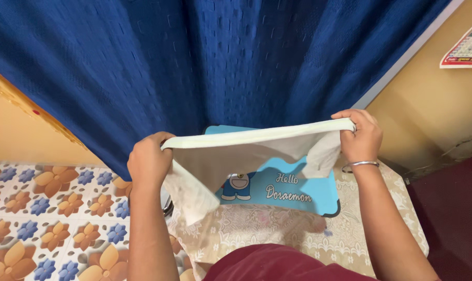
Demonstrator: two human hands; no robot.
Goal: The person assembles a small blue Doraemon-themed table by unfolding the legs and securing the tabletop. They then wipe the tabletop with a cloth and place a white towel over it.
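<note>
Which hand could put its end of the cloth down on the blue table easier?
Probably the right hand: its end of the cloth hangs right over the blue table. The left hand is off the table's edge, above the floor.

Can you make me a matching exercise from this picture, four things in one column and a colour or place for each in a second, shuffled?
Things:
1. cloth
2. curtain
3. bangle
4. small table

Descriptions:
A. dark blue, hanging behind
B. light blue with a cartoon cat, under the cloth
C. cream, stretched between left hand and right hand
D. silver, on the right wrist

Pairs: 1-C, 2-A, 3-D, 4-B
</note>
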